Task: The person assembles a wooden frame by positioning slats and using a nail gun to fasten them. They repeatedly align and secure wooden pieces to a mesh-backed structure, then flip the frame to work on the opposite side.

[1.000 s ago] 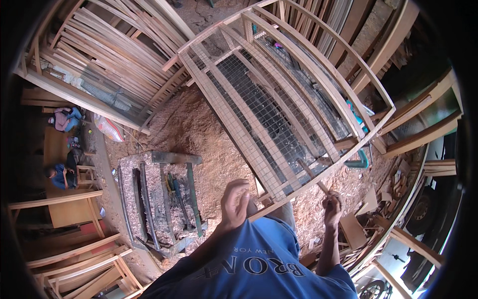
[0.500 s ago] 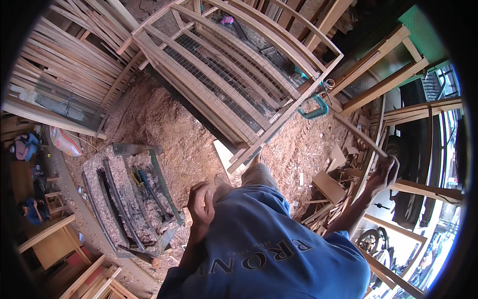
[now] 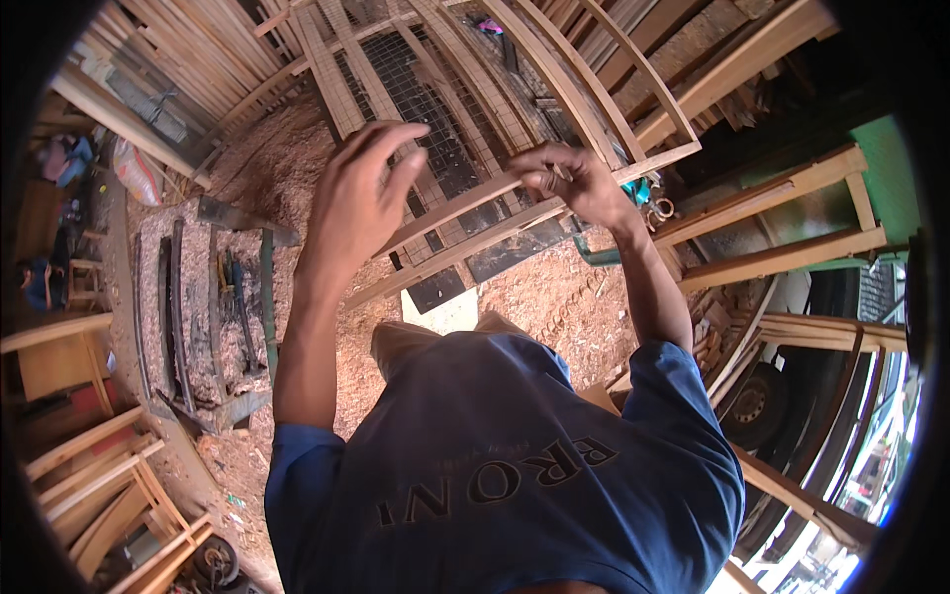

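Observation:
My right hand (image 3: 576, 186) is closed around one end of a narrow wooden strip (image 3: 450, 215). The strip slants across the near end of a wooden frame (image 3: 661, 158), roughly alongside its end rail. Its other end passes close to my left hand (image 3: 364, 193), which is raised over the frame with fingers curved and thumb apart, holding nothing. Whether the left palm touches the strip cannot be made out. Wire mesh (image 3: 401, 74) and long slats lie within the frame. Partly hidden below my right hand, a teal clamp (image 3: 597, 255) sits by the end rail.
A low slatted wooden stand (image 3: 213, 307) covered in shavings is at left, with tools on it. Stacked timber (image 3: 203, 49) leans at the far left. More wooden frames (image 3: 772, 257) stand at right, near a vehicle wheel (image 3: 754, 404). Wood shavings cover the floor (image 3: 539, 297).
My right hand has brought the wooden strip from the far right over the frame's near end. My left hand has risen from beside my leg to above the frame. The view has shifted.

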`<state>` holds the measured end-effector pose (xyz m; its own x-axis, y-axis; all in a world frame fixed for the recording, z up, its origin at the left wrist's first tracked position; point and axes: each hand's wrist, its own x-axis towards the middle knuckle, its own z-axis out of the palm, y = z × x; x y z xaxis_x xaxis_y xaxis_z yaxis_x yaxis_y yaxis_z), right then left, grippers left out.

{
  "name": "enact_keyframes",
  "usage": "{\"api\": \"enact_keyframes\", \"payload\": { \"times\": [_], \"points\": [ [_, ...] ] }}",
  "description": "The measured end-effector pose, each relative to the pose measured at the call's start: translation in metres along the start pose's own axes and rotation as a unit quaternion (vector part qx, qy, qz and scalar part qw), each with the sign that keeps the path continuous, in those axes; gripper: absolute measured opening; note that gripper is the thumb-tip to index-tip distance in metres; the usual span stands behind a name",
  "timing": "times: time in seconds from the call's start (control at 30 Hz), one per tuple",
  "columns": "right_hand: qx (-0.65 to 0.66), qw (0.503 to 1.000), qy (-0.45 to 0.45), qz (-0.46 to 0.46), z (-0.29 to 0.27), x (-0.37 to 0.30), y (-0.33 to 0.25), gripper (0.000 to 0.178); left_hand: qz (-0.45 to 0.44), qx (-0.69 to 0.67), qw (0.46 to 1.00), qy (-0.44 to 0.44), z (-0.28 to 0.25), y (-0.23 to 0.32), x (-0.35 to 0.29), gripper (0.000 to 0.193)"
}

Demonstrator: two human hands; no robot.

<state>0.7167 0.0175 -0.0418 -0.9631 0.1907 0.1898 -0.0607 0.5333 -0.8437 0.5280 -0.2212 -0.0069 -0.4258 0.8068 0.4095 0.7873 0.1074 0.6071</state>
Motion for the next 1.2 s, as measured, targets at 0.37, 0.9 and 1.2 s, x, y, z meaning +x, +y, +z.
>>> {"api": "enact_keyframes", "payload": {
  "times": [0.37, 0.9, 1.2],
  "points": [
    [-0.138, 0.979, 0.032, -0.147, -0.012, -0.005, 0.056, 0.022, -0.132, 0.147, 0.971, -0.133, 0.082, 0.017, -0.011, 0.04],
    [-0.206, 0.96, 0.007, -0.191, -0.018, -0.023, 0.043, 0.02, -0.065, 0.239, 0.964, -0.092, 0.107, 0.021, -0.04, 0.068],
    [-0.18, 0.968, -0.027, -0.172, -0.025, -0.03, 0.049, 0.024, -0.114, 0.271, 0.953, -0.064, 0.125, 0.051, -0.042, 0.058]
  ]
}}
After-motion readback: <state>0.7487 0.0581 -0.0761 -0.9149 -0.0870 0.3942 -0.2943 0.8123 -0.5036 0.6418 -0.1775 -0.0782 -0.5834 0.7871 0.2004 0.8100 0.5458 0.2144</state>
